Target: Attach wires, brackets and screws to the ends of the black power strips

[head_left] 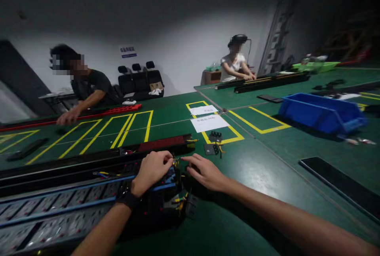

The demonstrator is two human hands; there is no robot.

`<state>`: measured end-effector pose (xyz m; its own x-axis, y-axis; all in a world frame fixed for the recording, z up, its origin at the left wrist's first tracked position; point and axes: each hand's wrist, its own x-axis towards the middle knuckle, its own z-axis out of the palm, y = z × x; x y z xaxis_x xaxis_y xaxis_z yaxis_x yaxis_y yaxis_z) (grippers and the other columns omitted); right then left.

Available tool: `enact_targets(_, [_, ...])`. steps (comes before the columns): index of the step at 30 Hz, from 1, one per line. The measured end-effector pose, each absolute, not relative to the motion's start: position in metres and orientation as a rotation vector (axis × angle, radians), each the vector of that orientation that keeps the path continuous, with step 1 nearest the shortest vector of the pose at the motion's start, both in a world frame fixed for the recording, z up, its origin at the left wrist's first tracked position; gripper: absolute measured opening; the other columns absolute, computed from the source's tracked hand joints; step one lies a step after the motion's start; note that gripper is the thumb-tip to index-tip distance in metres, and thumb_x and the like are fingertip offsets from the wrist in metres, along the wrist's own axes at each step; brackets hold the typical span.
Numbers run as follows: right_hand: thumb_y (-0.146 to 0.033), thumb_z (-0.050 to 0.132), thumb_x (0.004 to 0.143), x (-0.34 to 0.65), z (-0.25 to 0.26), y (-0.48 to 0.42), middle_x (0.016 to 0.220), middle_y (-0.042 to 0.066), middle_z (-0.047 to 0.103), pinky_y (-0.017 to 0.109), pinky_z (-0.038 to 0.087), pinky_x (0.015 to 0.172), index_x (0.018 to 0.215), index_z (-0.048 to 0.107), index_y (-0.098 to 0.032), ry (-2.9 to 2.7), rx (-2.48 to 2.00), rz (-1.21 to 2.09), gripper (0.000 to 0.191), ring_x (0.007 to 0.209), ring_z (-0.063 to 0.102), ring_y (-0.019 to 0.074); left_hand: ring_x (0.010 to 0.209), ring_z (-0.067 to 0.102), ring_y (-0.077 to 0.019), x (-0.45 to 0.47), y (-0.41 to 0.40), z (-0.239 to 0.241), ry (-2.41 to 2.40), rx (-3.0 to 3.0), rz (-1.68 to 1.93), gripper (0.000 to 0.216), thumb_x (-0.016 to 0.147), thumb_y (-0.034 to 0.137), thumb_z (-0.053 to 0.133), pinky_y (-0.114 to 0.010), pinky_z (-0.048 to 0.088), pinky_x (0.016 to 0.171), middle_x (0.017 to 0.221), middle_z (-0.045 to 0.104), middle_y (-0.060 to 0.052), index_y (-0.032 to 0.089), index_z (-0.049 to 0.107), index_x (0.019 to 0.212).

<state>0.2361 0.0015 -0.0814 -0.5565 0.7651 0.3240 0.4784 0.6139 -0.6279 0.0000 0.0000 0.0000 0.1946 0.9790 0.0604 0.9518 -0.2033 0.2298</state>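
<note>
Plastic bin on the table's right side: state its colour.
The bin is blue; the head view shows it best.

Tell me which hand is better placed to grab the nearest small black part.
Likely right: the right hand lies closest to the small black part, fingers free; the left hand is pinching wires.

I see my left hand (152, 171) curled over the end of the long socket strip (74, 204), fingertips at its yellow wires (175, 164) | my right hand (204, 173) just beside, fingers stretched toward the same spot | small black parts (211, 149) and white sheets (209, 122) beyond | blue bin (320, 113) well apart on my right.
</note>
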Motion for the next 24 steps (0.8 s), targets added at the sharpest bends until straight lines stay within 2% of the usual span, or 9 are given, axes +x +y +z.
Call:
enact_targets(7, [-0.042, 0.035, 0.114, 0.2375, -0.0759, -0.0015, 0.115, 0.01, 0.063, 0.04, 0.05, 0.094, 0.153, 0.062, -0.028, -2.346, -0.929, 0.665, 0.049, 0.104, 0.064, 0.0249, 0.099, 0.08, -0.0261, 0.0006, -0.0006, -0.0014, 1.873, 2.298, 0.333, 0.024, 0.097, 0.037, 0.06, -0.032, 0.053, 0.078, 0.101, 0.086, 0.0, 0.029, 0.082, 0.102])
enact_targets(12, [-0.045, 0.034, 0.114, 0.2364, -0.0737, 0.0002, 0.112, 0.01, 0.062, 0.04, 0.048, 0.093, 0.155, 0.06, -0.027, -2.38, -0.934, 0.677, 0.051, 0.104, 0.062, 0.0257, 0.097, 0.08, -0.0277, 0.0012, -0.0001, -0.0041, 1.866, 2.357, 0.339, 0.024, 0.098, 0.035, 0.058, -0.034, 0.054, 0.08, 0.1, 0.085, -0.002, 0.028, 0.081, 0.1])
enact_targets(19, [-0.051, 0.036, 0.114, 0.238, -0.0779, 0.0046, 0.112, 0.01, 0.065, 0.04, 0.05, 0.095, 0.151, 0.065, -0.025, -2.356, -0.899, 0.744, 0.054, 0.104, 0.063, 0.0252, 0.093, 0.079, -0.0296, 0.007, -0.004, -0.0009, 1.928, 2.461, 0.135, 0.032, 0.104, 0.034, 0.05, -0.034, 0.052, 0.078, 0.097, 0.084, -0.007, 0.027, 0.082, 0.103])
enact_targets(21, [-0.052, 0.035, 0.114, 0.2384, -0.0775, 0.0047, 0.117, 0.012, 0.067, 0.042, 0.051, 0.098, 0.151, 0.065, -0.024, -2.356, -0.888, 0.755, 0.055, 0.109, 0.064, 0.0264, 0.093, 0.079, -0.0303, 0.0072, -0.0041, -0.0011, 1.947, 2.46, 0.13, 0.031, 0.104, 0.035, 0.05, -0.035, 0.052, 0.077, 0.096, 0.084, -0.007, 0.028, 0.081, 0.104])
enact_targets(24, [-0.053, 0.034, 0.114, 0.2387, -0.0766, 0.0045, 0.136, 0.015, 0.067, 0.045, 0.048, 0.109, 0.152, 0.063, -0.022, -2.355, -0.857, 0.771, 0.057, 0.127, 0.062, 0.0287, 0.093, 0.079, -0.0301, 0.006, -0.0031, -0.0034, 1.927, 2.46, 0.188, 0.029, 0.104, 0.036, 0.051, -0.035, 0.052, 0.077, 0.097, 0.084, -0.005, 0.03, 0.079, 0.105])
